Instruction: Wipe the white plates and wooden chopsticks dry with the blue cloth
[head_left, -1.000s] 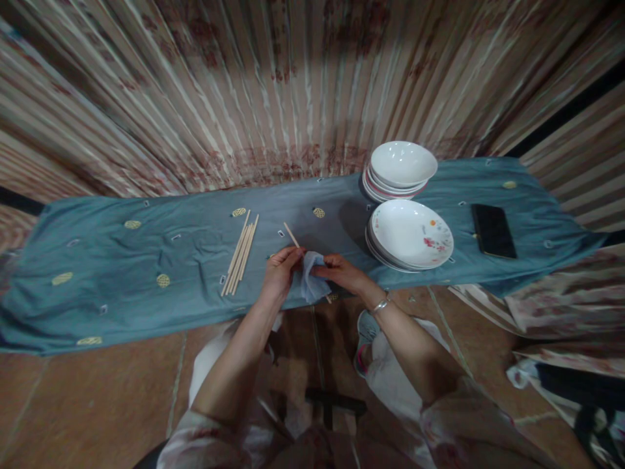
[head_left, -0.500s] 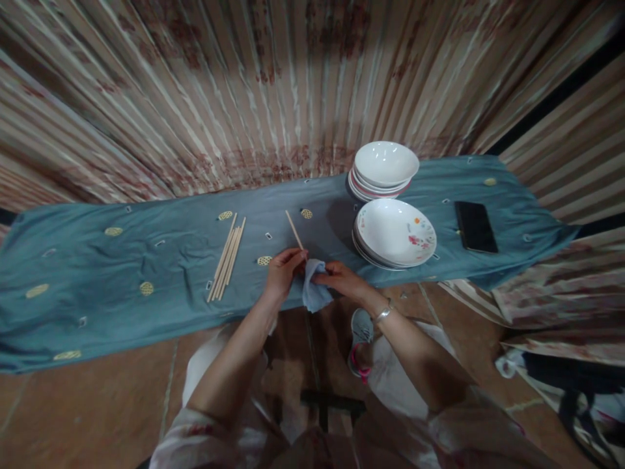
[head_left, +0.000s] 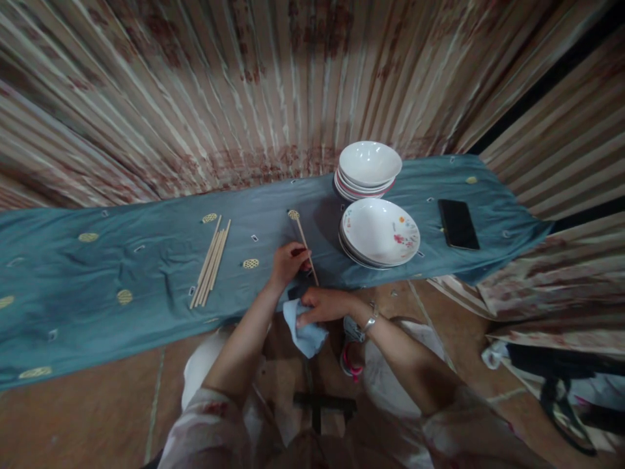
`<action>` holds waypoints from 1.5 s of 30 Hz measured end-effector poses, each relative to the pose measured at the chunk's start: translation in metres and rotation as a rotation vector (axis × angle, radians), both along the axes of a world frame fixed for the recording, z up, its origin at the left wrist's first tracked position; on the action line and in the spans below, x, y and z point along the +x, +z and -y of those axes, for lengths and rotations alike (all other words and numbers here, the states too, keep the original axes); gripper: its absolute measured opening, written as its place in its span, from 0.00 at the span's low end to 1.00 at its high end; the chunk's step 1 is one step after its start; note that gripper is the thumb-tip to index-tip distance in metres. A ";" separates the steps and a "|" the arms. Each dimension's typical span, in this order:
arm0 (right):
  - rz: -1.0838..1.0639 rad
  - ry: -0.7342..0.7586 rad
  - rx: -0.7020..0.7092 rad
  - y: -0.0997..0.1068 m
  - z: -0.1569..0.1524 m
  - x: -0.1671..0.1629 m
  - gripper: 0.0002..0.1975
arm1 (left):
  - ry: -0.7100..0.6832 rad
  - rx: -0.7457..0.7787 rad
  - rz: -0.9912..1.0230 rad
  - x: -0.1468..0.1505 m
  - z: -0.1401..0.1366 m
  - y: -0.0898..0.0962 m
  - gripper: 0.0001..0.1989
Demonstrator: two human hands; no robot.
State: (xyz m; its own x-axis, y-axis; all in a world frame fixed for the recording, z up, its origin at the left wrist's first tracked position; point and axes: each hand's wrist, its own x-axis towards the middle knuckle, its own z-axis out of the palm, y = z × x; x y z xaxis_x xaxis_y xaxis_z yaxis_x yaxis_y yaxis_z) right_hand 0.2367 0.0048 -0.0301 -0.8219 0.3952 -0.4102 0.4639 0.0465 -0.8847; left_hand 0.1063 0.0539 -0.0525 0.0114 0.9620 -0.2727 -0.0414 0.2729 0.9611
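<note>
Pleated floral curtain [head_left: 244,85], head view, behind narrow surface [head_left: 151,221] draped in wrinkled teal fabric, yellow pineapple prints. Left hand [head_left: 290,258]: grip pinched on slim wooden chopstick [head_left: 303,236], slanting over surface between loose chopsticks [head_left: 209,264] and floral dishes [head_left: 374,228]. Right hand [head_left: 328,303]: grip closed around soft, crumpled blue cloth [head_left: 308,339], near front edge. Glossy white bowls [head_left: 370,163] stacked behind dishes; dish markings too small to read.

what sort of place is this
Probably a curtained-off space indoors, perhaps in a home, judging by the floral curtain, the pineapple-print tablecloth and the tiled floor.
</note>
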 end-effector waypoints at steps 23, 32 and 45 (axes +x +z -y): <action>-0.135 -0.002 0.016 0.013 -0.012 -0.005 0.22 | -0.078 0.223 -0.372 -0.006 -0.004 -0.008 0.06; -0.170 0.036 -0.023 0.008 -0.012 -0.018 0.17 | 0.098 0.399 -1.039 -0.110 0.029 0.016 0.11; -0.242 0.055 -0.045 0.001 -0.015 -0.037 0.18 | 0.121 0.078 -1.432 -0.174 0.055 0.024 0.15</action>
State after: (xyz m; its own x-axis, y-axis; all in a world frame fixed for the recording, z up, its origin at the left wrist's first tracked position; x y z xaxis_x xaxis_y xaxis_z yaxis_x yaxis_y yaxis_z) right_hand 0.1999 0.0200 -0.0296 -0.9180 0.3330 -0.2154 0.2364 0.0234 -0.9714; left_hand -0.0678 -0.0009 -0.0284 -0.3038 0.9499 0.0732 0.9362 0.2834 0.2077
